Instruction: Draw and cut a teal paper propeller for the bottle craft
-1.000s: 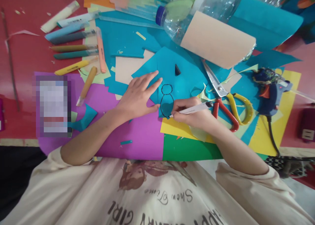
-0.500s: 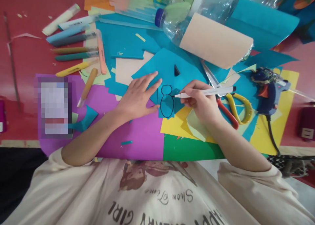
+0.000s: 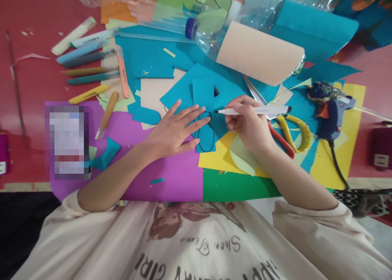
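My right hand (image 3: 249, 122) is closed around a white marker (image 3: 269, 110), its dark tip pointing left at the edge of a small blue paper strip (image 3: 203, 92). On that strip is a black outline of a small round shape above a larger oval. My left hand (image 3: 176, 128) lies with fingers spread, its fingertips over the strip and partly hiding the smaller round outline. Beneath the strip lies a larger blue sheet (image 3: 180, 96). Scissors (image 3: 295, 135) with red and yellow handles rest just right of my right hand.
Several capped markers (image 3: 92, 71) lie at the left above a phone-like blurred rectangle (image 3: 69, 141). A plastic bottle (image 3: 208, 30) wrapped in peach paper (image 3: 260, 53) lies behind my hands. A blue glue gun (image 3: 333, 116) with a cable sits at the right on yellow paper (image 3: 355, 149).
My left hand has moved right onto the blue strip, its fingers now covering part of the drawing. The marker tip sits slightly higher relative to the outline. The whole view has shifted a little.
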`<action>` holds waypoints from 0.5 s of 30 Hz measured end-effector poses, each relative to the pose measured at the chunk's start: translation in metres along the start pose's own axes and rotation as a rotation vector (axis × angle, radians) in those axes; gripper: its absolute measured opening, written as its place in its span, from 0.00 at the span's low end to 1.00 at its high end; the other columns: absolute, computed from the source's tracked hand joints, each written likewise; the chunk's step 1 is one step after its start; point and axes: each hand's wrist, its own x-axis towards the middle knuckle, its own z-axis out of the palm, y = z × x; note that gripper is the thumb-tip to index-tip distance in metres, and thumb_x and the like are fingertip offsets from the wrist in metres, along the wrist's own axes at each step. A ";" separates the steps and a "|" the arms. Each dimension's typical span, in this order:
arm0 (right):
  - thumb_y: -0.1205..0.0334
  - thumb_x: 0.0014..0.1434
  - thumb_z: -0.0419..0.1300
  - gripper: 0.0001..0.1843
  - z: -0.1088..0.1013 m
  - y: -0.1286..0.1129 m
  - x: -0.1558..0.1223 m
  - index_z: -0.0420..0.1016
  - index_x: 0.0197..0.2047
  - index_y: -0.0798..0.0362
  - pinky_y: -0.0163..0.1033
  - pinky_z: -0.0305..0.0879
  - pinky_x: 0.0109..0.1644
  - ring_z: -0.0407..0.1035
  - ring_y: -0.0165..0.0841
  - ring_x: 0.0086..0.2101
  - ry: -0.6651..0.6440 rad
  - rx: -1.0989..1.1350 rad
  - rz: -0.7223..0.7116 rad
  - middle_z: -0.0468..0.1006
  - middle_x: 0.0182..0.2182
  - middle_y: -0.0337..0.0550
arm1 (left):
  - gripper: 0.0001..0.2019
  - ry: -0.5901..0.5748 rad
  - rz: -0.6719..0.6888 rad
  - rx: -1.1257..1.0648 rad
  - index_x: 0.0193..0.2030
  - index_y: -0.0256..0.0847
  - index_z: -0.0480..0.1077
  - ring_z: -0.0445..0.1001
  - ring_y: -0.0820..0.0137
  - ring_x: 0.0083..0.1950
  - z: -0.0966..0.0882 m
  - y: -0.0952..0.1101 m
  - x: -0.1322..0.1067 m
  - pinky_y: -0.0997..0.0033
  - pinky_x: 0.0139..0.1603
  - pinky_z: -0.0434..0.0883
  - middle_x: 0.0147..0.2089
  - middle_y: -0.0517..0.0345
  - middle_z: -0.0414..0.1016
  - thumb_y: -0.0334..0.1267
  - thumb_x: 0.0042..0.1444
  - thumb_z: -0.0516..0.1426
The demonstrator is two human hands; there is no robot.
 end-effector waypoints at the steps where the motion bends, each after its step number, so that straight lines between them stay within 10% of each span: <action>1: 0.49 0.50 0.64 0.14 0.000 0.000 0.000 0.69 0.26 0.49 0.34 0.54 0.19 0.59 0.24 0.16 0.001 -0.008 0.005 0.69 0.18 0.34 | 0.24 -0.006 0.012 -0.007 0.66 0.43 0.62 0.59 0.54 0.70 0.000 0.001 0.000 0.39 0.71 0.48 0.70 0.47 0.60 0.43 0.64 0.47; 7: 0.46 0.48 0.64 0.16 -0.001 -0.001 0.001 0.68 0.25 0.49 0.34 0.53 0.19 0.58 0.24 0.16 -0.002 -0.035 0.029 0.68 0.17 0.33 | 0.21 -0.068 0.141 -0.085 0.56 0.44 0.73 0.70 0.56 0.58 -0.002 0.005 -0.002 0.51 0.59 0.66 0.59 0.47 0.73 0.46 0.63 0.48; 15: 0.50 0.50 0.64 0.13 -0.002 0.000 0.001 0.68 0.25 0.49 0.34 0.52 0.18 0.58 0.24 0.16 -0.035 0.004 0.015 0.67 0.17 0.33 | 0.18 -0.056 0.125 -0.080 0.53 0.51 0.76 0.66 0.55 0.62 -0.008 0.004 -0.003 0.46 0.64 0.59 0.63 0.50 0.69 0.48 0.62 0.52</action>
